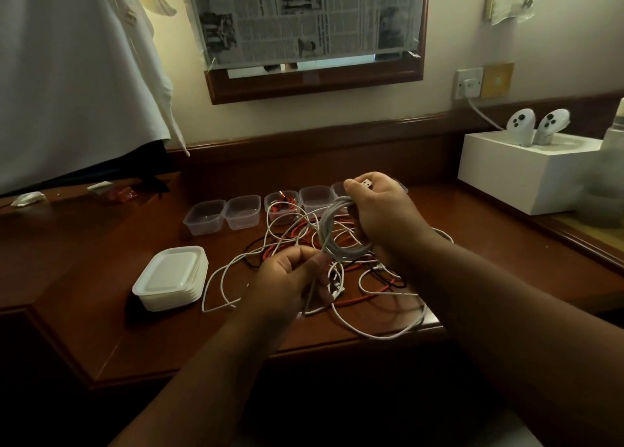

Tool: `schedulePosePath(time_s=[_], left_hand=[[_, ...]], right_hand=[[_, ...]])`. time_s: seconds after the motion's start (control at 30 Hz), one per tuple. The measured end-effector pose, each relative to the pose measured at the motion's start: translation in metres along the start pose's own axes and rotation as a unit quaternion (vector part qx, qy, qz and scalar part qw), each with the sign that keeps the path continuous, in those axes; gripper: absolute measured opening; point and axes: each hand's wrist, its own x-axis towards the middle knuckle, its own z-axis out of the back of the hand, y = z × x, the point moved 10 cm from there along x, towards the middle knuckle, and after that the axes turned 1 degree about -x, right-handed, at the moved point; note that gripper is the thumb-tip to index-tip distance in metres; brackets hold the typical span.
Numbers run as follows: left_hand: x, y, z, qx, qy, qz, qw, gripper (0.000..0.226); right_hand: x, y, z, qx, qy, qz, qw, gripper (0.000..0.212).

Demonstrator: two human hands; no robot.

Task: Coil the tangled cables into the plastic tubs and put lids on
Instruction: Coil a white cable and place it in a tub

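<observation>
wooden desk, dark red-brown, raised lip along the back edge.

far left, back edge: crumpled white scrap; second pale scrap; red wrapper just beside it. white cloth hangs over this corner.

left of centre, towards the front edge: stack of white lids, nested, rims up.

back of the desk, in a row: clear plastic tubs, five or more, touching side by side. the third tub holds a red cable; the others look bare, the right-most partly hidden behind a hand.

centre: tangle of cables, white, red and black, loose on the desk, loops reaching the front edge.

left hand: fingers curled, thumb and fingers pinching a strand of the white cable just below the coil.

white cable coil: several loops, held above the tangle, between both hands.

right hand: fingers clenched around the top of the coil; a white plug end shows at the fingertips.

wall above: wood-framed mirror, glass covered with newspaper; print too small to read.

right wall: white socket with a plug and white lead in it; yellowish plate beside it.

right edge of desk: white box, no legible marking; two white handheld controllers standing upright in its top. blurred pale bottle at the far right.
</observation>
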Motion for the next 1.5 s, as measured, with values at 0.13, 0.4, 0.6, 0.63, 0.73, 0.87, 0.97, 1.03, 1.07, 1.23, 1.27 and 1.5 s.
schedulePosePath(time_s=[0.13,0.4,0.6,0.63,0.73,0.87,0.97,1.03,1.07,1.23,1.27,1.5], left_hand=[[-0.001,-0.01,0.016,-0.038,-0.109,-0.066,0.991,0.023],[0.003,0.005,0.022,-0.078,-0.277,-0.008,0.958,0.02],[0.019,0.014,0.001,-0.141,-0.179,0.005,0.974,0.024],[0.02,0.016,0.003,-0.162,-0.181,0.014,0.97,0.021],[0.024,0.027,0.007,-0.229,-0.195,0.048,0.953,0.019],[0.026,0.032,0.006,-0.291,-0.173,0.041,0.94,0.013],[0.029,0.029,0.009,-0.302,-0.153,0.012,0.941,0.012],[0.031,0.027,0.004,-0.329,-0.107,0.026,0.938,0.016],[0.031,0.027,0.0,-0.358,-0.078,0.045,0.929,0.021],[0.031,0.024,-0.012,-0.426,0.027,0.078,0.901,0.041],[0.032,0.023,-0.012,-0.414,0.035,0.07,0.907,0.044],[0.04,0.015,0.012,-0.218,-0.023,0.022,0.975,0.054]], right_hand=[[-0.004,-0.025,-0.012,0.222,0.002,-0.129,0.967,0.027],[-0.016,-0.049,-0.029,0.367,-0.095,-0.15,0.913,0.034],[-0.01,-0.056,-0.035,0.341,-0.08,-0.103,0.931,0.048],[-0.01,-0.058,-0.036,0.342,-0.074,-0.108,0.93,0.047],[-0.012,-0.062,-0.04,0.319,-0.05,-0.111,0.94,0.042],[-0.008,-0.059,-0.04,0.241,-0.02,-0.097,0.965,0.039],[0.0,-0.06,-0.036,0.202,0.007,-0.101,0.974,0.042],[0.004,-0.062,-0.034,0.176,0.028,-0.106,0.978,0.035],[0.005,-0.063,-0.033,0.164,0.039,-0.11,0.98,0.029],[0.007,-0.058,-0.037,0.139,0.101,-0.107,0.979,0.02],[0.007,-0.057,-0.037,0.128,0.107,-0.109,0.98,0.021],[0.01,-0.05,-0.032,0.056,0.134,-0.096,0.985,0.021]])
